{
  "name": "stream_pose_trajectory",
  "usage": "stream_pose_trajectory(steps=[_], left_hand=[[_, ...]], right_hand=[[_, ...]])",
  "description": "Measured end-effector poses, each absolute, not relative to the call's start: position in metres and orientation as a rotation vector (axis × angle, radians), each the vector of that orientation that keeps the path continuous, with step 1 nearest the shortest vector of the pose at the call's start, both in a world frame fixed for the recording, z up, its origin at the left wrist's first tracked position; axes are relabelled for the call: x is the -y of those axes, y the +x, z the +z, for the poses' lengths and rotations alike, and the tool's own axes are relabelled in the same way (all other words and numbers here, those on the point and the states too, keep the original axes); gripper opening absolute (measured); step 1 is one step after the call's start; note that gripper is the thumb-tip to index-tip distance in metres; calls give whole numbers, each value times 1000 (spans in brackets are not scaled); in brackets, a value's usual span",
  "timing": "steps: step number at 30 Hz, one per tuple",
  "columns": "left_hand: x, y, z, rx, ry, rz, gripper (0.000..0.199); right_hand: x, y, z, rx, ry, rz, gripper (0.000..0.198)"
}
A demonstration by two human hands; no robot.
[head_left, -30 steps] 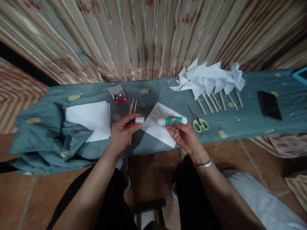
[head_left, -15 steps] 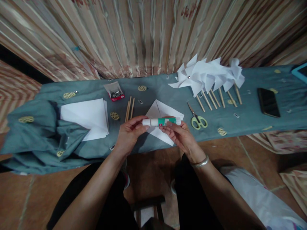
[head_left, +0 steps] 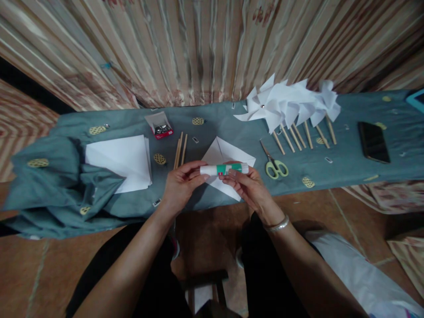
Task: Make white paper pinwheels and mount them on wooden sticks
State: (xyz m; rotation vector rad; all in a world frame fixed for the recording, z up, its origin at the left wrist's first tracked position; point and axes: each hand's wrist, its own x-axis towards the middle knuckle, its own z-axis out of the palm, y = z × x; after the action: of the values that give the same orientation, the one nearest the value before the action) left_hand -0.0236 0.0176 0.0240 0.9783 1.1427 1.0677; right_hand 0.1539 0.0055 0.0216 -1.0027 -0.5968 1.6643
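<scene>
A white and green glue stick [head_left: 220, 169] lies level between my two hands, above a creased white paper square [head_left: 228, 152]. My right hand [head_left: 247, 183] is closed around its green-labelled end, thumb on top. With thumb and fingers, my left hand [head_left: 182, 181] pinches the white cap end. The paper rests on the cloth, its lower part partly hidden behind the glue stick and hands. Thin wooden sticks [head_left: 180, 148] lie just beyond my left hand. Scissors with green handles [head_left: 276, 168] lie to the right of my right hand.
A stack of white paper [head_left: 119, 161] and a small open box of metal pins [head_left: 160, 128] are on the left. Several white paper pinwheels [head_left: 288, 104] on sticks lie at the back right. Farther right is a black phone [head_left: 373, 141]. Green-blue cloth [head_left: 212, 205] covers the narrow table.
The glue stick's white end has moved slightly right with my left hand, toward the green body; the stick looks shorter end to end. My right hand stays nearly still.
</scene>
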Motion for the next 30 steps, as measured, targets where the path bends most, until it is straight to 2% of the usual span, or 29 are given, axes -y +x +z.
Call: stream_pose_trajectory(steps=[8,16,19,24,30], left_hand=[[-15,-26,22,-1145,1045,1015,40],[-8,-31,33,-1191,1607,1004,23],[-9,-40,33,-1242,1645,996,25],[-21,-77,29,-1638,1541,1080,37],[-35,-114,27,-2009,1680,918,33]], right_hand=[[-3,150,22,615,-1023,1672,29],[1,144,20,760,-1038,1705,28],[2,143,19,834,-1018,1711,33],[1,156,22,943,-1041,1595,32],[2,176,23,979,-1122,1515,30]])
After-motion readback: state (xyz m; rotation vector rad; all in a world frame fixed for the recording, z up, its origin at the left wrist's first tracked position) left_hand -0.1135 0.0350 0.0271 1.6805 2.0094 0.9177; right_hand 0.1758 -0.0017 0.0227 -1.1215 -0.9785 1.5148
